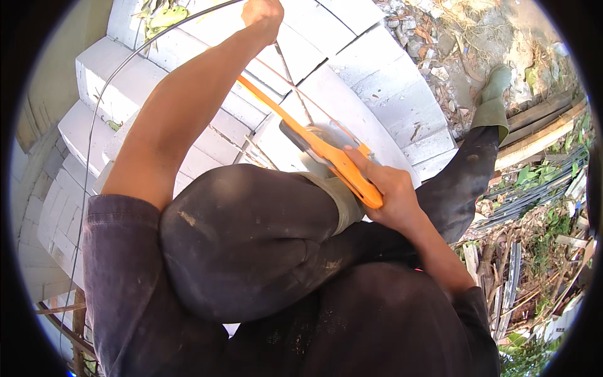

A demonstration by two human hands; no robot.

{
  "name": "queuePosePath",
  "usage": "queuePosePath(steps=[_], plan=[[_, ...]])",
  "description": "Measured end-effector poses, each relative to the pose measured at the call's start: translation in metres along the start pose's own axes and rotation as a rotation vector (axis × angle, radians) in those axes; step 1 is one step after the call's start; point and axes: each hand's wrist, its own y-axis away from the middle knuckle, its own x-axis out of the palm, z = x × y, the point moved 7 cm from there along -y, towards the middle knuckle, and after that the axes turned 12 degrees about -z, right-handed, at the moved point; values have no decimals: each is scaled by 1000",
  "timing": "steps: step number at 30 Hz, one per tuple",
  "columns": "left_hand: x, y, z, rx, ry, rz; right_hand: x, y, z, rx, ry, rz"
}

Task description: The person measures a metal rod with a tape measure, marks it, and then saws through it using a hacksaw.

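Observation:
My right hand (392,191) is wrapped round the handle of an orange hacksaw (339,164), at the middle right. Its frame slants up and left over pale blocks, with the thin reddish blade (308,103) along its far side. A thin brown stick (287,72) crosses the blade and runs up to my left hand (264,11). That hand is closed round the stick's upper end at the top edge, its fingertips partly hidden. My bent left knee lies just below the saw.
White blocks (402,94) lie stacked under the saw and to the left. A dark flexible rod (103,94) arcs along the left side. My booted right foot (496,88) stands on littered ground. Wooden planks (540,135), thin metal bars (534,182) and scrap lie at right.

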Motion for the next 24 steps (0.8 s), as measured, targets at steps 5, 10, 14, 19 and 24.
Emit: queuePosePath(steps=[5,10,14,19,24], plan=[[15,-23,17,494,-760,-402,-22,33,-12,-63,26,-6],[-2,16,-50,821,-1230,-374,55,-91,-7,-15,90,-9],[-7,18,-17,633,-1214,-172,15,-10,-3,-12,-43,-53],[-22,33,-37,419,-618,-112,-19,37,-13,-5,-32,-61],[-4,13,-16,-71,413,-82,65,-99,-11,-75,70,39]])
